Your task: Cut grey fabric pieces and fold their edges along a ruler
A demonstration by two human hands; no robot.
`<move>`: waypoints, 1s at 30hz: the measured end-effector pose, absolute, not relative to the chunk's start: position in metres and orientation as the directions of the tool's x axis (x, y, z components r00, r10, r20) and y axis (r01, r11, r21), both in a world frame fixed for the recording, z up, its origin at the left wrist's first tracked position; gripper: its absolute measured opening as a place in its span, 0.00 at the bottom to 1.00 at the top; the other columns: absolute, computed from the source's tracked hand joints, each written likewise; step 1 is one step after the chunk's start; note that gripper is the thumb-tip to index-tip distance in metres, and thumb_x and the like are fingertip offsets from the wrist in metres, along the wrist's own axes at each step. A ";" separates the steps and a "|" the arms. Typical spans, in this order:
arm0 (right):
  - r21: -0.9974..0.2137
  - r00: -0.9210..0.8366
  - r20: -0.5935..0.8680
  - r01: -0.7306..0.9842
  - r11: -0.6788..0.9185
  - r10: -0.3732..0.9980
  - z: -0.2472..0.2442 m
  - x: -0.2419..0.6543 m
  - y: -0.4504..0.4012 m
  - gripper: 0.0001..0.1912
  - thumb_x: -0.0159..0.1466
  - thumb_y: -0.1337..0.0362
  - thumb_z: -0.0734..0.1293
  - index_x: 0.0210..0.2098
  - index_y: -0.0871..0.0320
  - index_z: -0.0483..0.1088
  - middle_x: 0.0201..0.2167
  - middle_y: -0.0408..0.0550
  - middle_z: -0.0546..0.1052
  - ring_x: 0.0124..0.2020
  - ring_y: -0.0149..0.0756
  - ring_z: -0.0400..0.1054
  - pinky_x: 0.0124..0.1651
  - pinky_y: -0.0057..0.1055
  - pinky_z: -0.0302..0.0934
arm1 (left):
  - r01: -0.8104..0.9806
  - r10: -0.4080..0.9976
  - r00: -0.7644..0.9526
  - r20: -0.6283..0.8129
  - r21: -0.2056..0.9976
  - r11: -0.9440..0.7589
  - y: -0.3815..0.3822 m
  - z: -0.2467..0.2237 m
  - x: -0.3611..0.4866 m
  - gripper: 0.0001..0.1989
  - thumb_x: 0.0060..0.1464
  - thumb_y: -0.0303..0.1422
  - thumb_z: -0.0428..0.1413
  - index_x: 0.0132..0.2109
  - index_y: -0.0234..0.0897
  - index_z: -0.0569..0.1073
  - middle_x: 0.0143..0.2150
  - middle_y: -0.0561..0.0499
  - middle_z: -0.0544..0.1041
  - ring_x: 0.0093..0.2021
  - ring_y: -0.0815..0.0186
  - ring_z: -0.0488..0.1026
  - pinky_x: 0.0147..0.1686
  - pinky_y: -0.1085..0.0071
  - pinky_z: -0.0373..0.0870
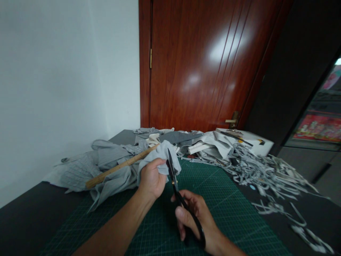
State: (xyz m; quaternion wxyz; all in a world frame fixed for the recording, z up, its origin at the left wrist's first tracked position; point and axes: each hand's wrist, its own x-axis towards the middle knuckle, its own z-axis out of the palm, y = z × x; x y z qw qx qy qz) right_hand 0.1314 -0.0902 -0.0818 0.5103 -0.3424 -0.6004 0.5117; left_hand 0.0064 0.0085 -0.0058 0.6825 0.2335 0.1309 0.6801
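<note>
1. The left hand (153, 178) pinches a piece of gray cloth (157, 153) between thumb and curled fingers, above the green cutting mat (214, 185).
2. The right hand (196, 213) is curled around the black handles of the scissors (174, 179). Their slightly parted blades point away from the person and overlap the gray cloth in view, just beside the left thumb.
3. The cutting mat lies on a dark table (20, 213) and bears a fine printed grid; any numbers on it are too faint to read.
4. Left of the gray cloth, a wooden stick (119, 169) lies slantwise on a heap of gray fabric (106, 156).
5. To the right, a tangle of pale strips (252, 167) spreads beside the mat, near a white box (262, 143) whose dark and orange marks are too small to read.
6. Beyond the table stands a reddish-brown door (183, 71). At far right, a red printed panel (319, 128) carries pale, illegible markings.
</note>
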 end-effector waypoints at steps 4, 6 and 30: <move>-0.965 -0.230 0.257 -0.109 0.238 0.939 -0.082 0.132 -0.089 0.33 0.60 0.35 0.73 0.42 0.59 0.68 0.17 0.36 0.69 0.12 0.26 0.62 0.17 0.22 0.59 | -0.868 0.995 0.017 0.102 0.495 -0.036 0.006 -0.005 0.009 0.30 0.37 0.14 0.60 0.50 0.36 0.80 0.37 0.51 0.86 0.41 0.56 0.85 0.48 0.62 0.80; -0.965 -0.225 0.258 -0.109 0.239 0.940 -0.082 0.132 -0.088 0.33 0.60 0.35 0.73 0.43 0.60 0.68 0.17 0.36 0.69 0.12 0.26 0.62 0.17 0.22 0.59 | -0.868 0.995 0.039 0.093 0.496 -0.012 0.003 -0.003 0.009 0.30 0.36 0.14 0.59 0.50 0.36 0.80 0.38 0.50 0.86 0.42 0.54 0.84 0.49 0.60 0.79; -0.965 -0.250 0.249 -0.144 0.219 0.936 -0.079 0.131 -0.090 0.33 0.61 0.35 0.72 0.44 0.59 0.69 0.16 0.35 0.69 0.12 0.26 0.61 0.18 0.22 0.59 | -0.816 0.946 0.236 0.221 0.573 0.069 -0.004 -0.009 0.009 0.29 0.36 0.17 0.59 0.49 0.34 0.80 0.41 0.47 0.85 0.45 0.48 0.84 0.49 0.54 0.79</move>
